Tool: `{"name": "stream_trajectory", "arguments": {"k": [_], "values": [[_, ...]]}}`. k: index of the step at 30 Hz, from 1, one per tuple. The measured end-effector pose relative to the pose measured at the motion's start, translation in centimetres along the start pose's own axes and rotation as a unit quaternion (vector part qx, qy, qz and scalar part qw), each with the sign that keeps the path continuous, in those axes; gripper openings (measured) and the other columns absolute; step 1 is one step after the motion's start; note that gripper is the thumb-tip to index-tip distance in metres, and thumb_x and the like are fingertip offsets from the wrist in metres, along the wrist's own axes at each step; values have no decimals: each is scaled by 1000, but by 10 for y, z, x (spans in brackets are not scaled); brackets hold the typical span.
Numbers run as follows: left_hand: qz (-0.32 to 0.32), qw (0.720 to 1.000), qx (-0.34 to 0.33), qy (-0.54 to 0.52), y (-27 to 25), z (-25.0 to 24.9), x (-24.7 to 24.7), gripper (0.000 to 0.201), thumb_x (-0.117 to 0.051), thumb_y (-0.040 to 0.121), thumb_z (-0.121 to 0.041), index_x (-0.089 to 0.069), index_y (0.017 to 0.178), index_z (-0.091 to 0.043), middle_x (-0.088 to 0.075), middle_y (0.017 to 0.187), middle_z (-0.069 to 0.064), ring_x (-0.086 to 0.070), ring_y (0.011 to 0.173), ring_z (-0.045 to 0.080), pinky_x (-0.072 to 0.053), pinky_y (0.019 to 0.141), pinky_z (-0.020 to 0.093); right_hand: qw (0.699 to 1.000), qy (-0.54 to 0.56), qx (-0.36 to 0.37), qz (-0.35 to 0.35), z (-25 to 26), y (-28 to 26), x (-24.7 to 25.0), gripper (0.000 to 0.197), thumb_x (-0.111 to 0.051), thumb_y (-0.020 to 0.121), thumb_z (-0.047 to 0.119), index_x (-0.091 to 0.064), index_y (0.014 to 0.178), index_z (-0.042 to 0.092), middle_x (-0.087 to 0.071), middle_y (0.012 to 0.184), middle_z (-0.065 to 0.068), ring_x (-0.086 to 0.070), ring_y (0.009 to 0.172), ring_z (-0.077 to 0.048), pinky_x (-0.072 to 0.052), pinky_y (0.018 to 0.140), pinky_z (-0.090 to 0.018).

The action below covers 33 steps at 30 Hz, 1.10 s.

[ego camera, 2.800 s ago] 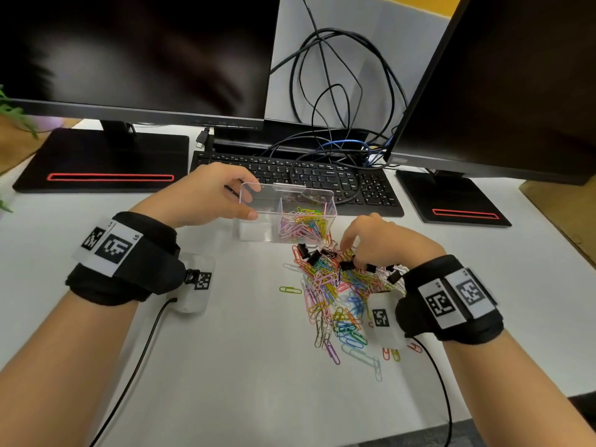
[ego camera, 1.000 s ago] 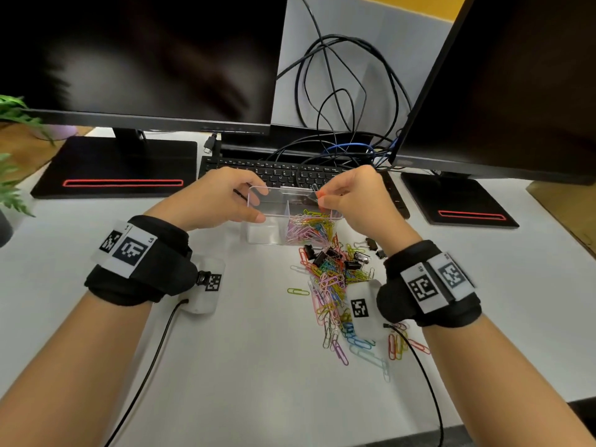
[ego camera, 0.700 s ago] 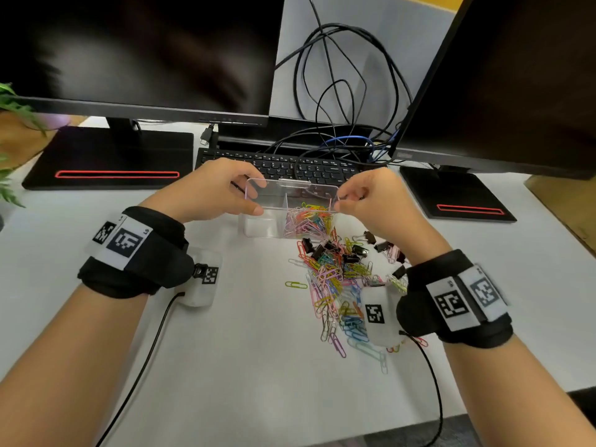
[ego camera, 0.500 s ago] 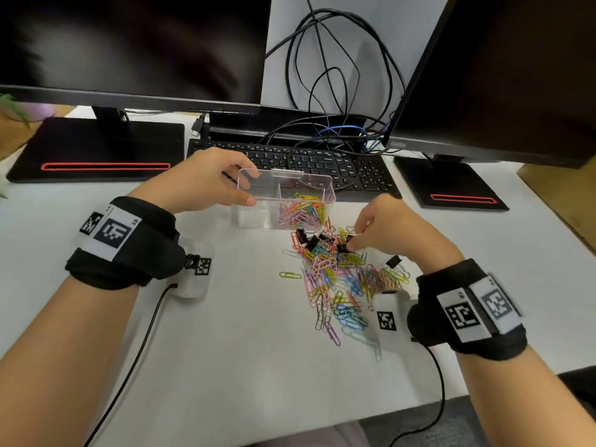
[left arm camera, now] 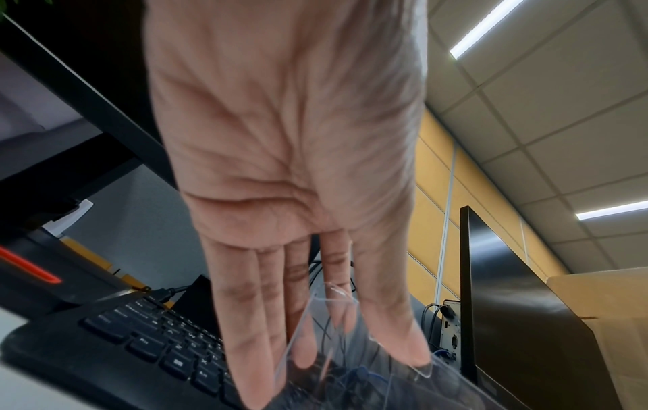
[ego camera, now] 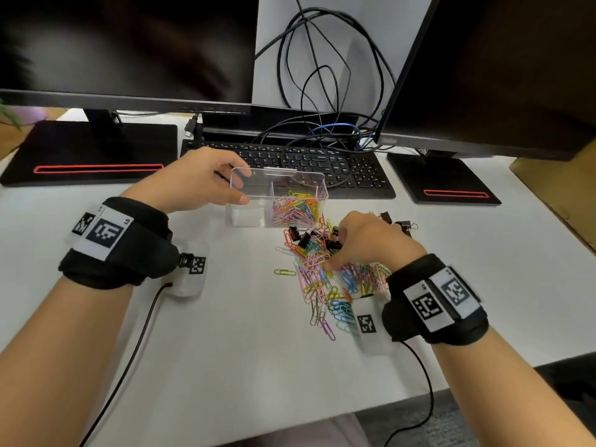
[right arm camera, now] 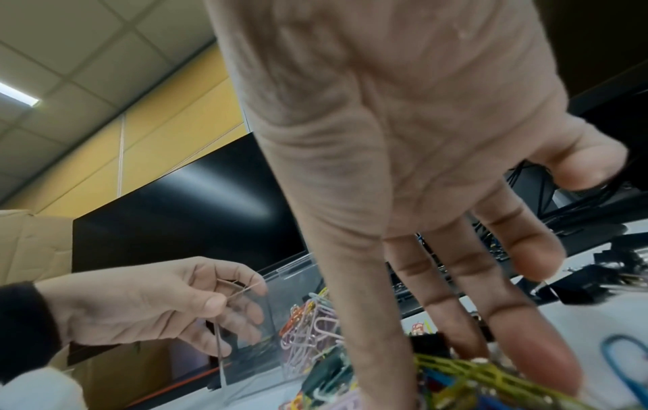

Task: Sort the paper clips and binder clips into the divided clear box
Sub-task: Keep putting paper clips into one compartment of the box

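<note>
A divided clear box (ego camera: 300, 175) stands on the white desk in front of the keyboard. Its right compartment holds coloured paper clips (ego camera: 293, 208); nothing shows in the left one. My left hand (ego camera: 240, 185) grips the box's left end, thumb on the front wall, fingers behind (left arm camera: 315, 319). A loose pile of coloured paper clips (ego camera: 322, 285) lies just in front of the box, with black binder clips (ego camera: 304, 237) at its far edge and more (ego camera: 400, 222) to the right. My right hand (ego camera: 335, 253) reaches down into the pile, its straight fingers (right arm camera: 526, 346) touching the clips.
A black keyboard (ego camera: 322, 166) lies right behind the box, with tangled cables (ego camera: 322, 91) over it. Two monitors stand on black bases (ego camera: 90, 153) (ego camera: 442, 185). A single green paper clip (ego camera: 284, 271) lies left of the pile. Bare white desk (ego camera: 242, 350) stretches toward me.
My right hand went up from the pile to the box's right compartment, then came back down onto the pile. My left hand has kept its hold on the box.
</note>
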<state>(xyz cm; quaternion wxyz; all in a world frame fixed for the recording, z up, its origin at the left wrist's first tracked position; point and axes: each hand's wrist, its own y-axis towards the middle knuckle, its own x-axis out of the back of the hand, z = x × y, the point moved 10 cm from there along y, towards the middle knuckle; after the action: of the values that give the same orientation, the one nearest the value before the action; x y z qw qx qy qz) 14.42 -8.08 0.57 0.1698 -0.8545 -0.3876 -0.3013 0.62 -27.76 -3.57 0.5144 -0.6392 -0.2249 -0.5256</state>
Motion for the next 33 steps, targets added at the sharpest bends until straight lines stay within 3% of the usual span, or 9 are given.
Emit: {"name": "stream_trajectory", "arguments": {"k": [4, 8, 10, 14, 17, 21, 27, 30, 33], "values": [[4, 1000, 0, -9, 0, 0, -1, 42, -81, 76, -19, -64, 114, -25, -67, 103, 0, -69, 92, 20, -54, 79, 26, 1000, 13, 15, -14, 3, -1, 3, 35, -84, 62, 31, -51, 68, 21, -62, 83, 0, -59, 91, -27, -40, 96, -51], [6, 1000, 2, -14, 0, -1, -2, 42, -80, 77, -18, -63, 115, -24, -67, 104, 0, -69, 92, 19, -52, 74, 22, 999, 30, 26, -16, 6, -2, 4, 22, -83, 66, 20, -63, 74, 17, -64, 85, -3, -61, 96, -31, -43, 96, -57], [5, 1000, 1, -12, 0, -1, -1, 42, -80, 77, -18, -63, 115, -25, -67, 104, 0, -68, 92, 18, -52, 75, 23, 999, 30, 25, -23, 4, -2, 6, 18, -82, 69, 17, -67, 79, 16, -62, 81, 0, -60, 96, -30, -44, 96, -54], [6, 1000, -1, -11, -1, -2, -1, 42, -80, 77, -18, -63, 115, -25, -67, 104, 0, -68, 93, 19, -53, 78, 25, 998, 56, 27, -30, -2, -3, 9, 15, -82, 69, 15, -67, 70, 18, -61, 72, 1, -60, 85, -26, -50, 89, -44], [6, 1000, -1, -10, 0, -2, -1, 42, -80, 77, -19, -63, 115, -25, -67, 103, -1, -68, 93, 19, -51, 75, 22, 995, 75, 26, -54, -10, -4, 17, 23, -83, 67, 13, -64, 61, 25, -67, 76, -2, -63, 87, -31, -50, 89, -48], [7, 1000, 0, -6, -1, -2, -1, 42, -79, 78, -19, -63, 116, -24, -67, 104, -1, -68, 93, 18, -52, 77, 23, 991, 95, 29, -86, -19, -6, 33, 18, -81, 68, 12, -69, 61, 23, -66, 71, 1, -61, 82, -27, -49, 87, -46], [7, 1000, 2, -1, -1, -2, -1, 43, -80, 77, -21, -62, 116, -27, -67, 104, -2, -68, 93, 16, -54, 84, 29, 979, 153, 57, -125, -26, -12, 55, 8, -80, 72, 12, -76, 79, 12, -70, 79, -5, -63, 73, -24, -50, 67, -35], [6, 1000, 1, -5, -1, -3, -2, 43, -80, 77, -20, -63, 116, -26, -67, 104, -2, -68, 92, 16, -54, 81, 26, 970, 190, 72, -136, -25, -14, 62, 6, -79, 74, 10, -74, 77, 8, -68, 75, -8, -57, 61, -18, -43, 56, -26], [4, 1000, 0, -1, -1, -2, -1, 42, -81, 77, -21, -63, 114, -28, -67, 103, -3, -69, 92, 16, -54, 84, 29, 962, 220, 75, -144, -25, -14, 66, 7, -78, 76, 10, -72, 75, 11, -70, 77, -12, -58, 60, -20, -47, 55, -31]]}}
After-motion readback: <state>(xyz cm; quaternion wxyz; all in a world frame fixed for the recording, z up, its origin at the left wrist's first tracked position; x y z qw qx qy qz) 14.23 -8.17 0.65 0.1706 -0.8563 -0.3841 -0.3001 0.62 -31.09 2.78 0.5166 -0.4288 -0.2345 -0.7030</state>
